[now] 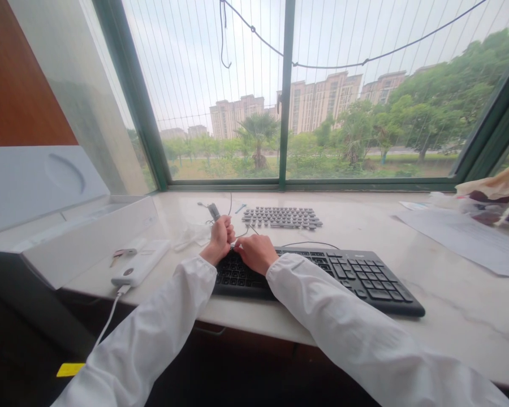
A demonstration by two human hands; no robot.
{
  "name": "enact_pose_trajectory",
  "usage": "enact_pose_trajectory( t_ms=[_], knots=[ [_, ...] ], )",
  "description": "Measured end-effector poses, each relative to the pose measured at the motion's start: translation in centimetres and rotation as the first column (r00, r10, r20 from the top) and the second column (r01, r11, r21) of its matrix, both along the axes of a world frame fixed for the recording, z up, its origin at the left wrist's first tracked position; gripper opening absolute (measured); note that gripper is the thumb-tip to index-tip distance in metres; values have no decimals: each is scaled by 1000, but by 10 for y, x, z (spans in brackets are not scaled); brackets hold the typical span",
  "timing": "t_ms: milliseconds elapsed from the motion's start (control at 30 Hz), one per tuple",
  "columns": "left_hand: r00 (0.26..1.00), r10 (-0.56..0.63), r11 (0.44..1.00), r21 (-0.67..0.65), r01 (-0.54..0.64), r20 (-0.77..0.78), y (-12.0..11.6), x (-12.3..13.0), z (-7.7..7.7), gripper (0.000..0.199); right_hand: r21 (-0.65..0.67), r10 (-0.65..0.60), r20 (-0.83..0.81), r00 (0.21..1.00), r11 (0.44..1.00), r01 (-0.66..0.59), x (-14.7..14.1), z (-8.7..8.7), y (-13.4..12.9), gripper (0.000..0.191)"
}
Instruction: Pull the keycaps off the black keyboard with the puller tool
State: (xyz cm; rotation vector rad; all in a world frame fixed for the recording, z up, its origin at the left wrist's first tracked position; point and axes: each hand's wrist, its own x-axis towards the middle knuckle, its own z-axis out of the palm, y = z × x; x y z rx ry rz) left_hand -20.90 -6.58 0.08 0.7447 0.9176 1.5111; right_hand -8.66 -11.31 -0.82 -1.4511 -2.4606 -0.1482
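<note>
My left hand (223, 236) is closed in a fist near the top left of a black keyboard (377, 277). Out of its top sticks a grey, ribbed bundle that looks like folded cable (214, 212). My right hand (257, 251) is over the keyboard's left part, thumb and fingertips pinched together close beside the left hand. What they pinch is too small to make out. Under the hands the keyboard's left section shows bare key sockets, while the number pad has its keys on. Behind it, detached grey keycaps (282, 217) lie in rows.
On the left are an open white box (89, 243), a white power bank (142, 263) with a plugged-in cable (108, 319), and keys (123, 254). Clear plastic wrap (190, 236) lies near my left hand. Papers (462, 237) lie at the right. A window (285, 113) stands behind the counter.
</note>
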Motion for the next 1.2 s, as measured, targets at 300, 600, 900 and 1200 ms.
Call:
enact_pose_trajectory(
  t_ms=[300,600,900,1200],
  knots=[
    [963,264,964,20,-264,-51,-5,10,-5,29,11,7,-2,1000,1000,-7,0,-1,1,31],
    [991,88,992,98,-78,-104,-5,11,-3,35,1,13,20,1000,1000,-13,0,2,-2,32],
    [973,201,971,151,-184,-110,-7,14,-9,33,14,26,9,1000,1000,-26,1,4,-3,28],
    [979,183,973,161,-167,-90,-6,16,-9,34,15,38,-13,999,999,-38,1,3,-3,30]
  ],
)
